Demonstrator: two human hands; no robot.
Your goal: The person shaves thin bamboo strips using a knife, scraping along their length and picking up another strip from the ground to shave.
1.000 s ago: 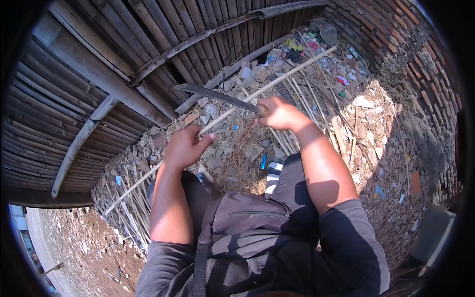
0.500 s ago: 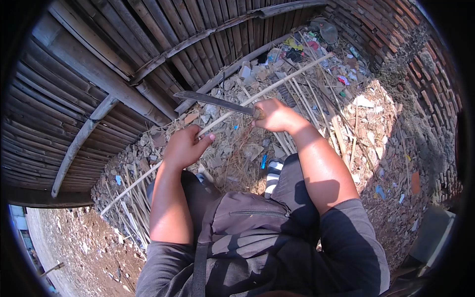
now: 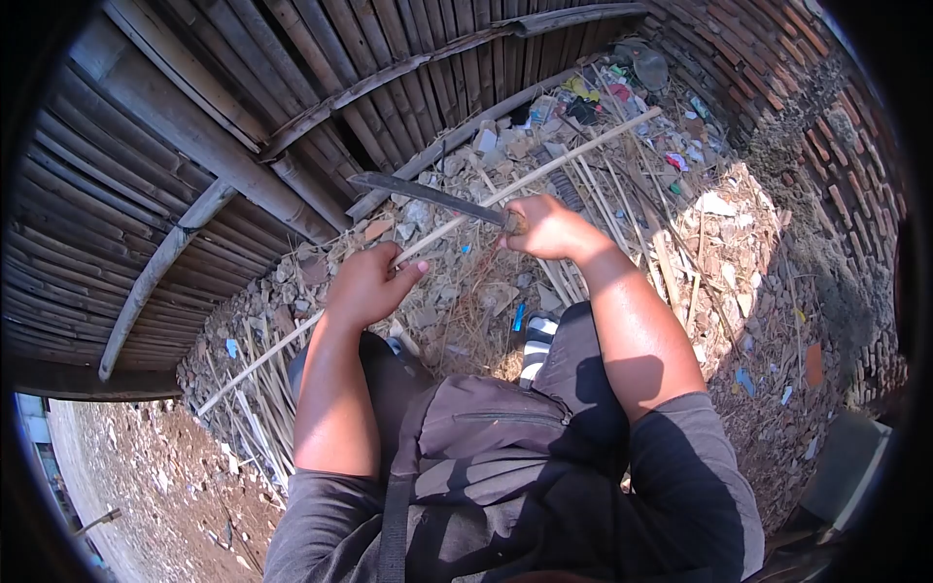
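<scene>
My left hand [image 3: 366, 285] is closed around a long, pale bamboo strip [image 3: 573, 155], which runs slantwise from lower left to upper right in front of me. In my right hand [image 3: 547, 228] is the handle of a machete [image 3: 432, 197]. The long dark blade points left and crosses over the strip between my two hands. Whether its edge touches the strip I cannot tell. My left thumb lies along the near side of the strip; the fingers curl out of sight beneath.
A bamboo slat wall [image 3: 194, 175] rises at the left and a brick wall [image 3: 846, 175] at the right. Rubble and litter [image 3: 641, 107] cover the ground. Cut bamboo strips [image 3: 258, 413] lie by my left leg, more [image 3: 607, 199] beyond my right hand. A black bag [image 3: 486, 418] rests on my lap.
Both hands, the machete and the bamboo strip appear shifted very slightly to the right, along with small movement of the whole view. Both grips stay the same.
</scene>
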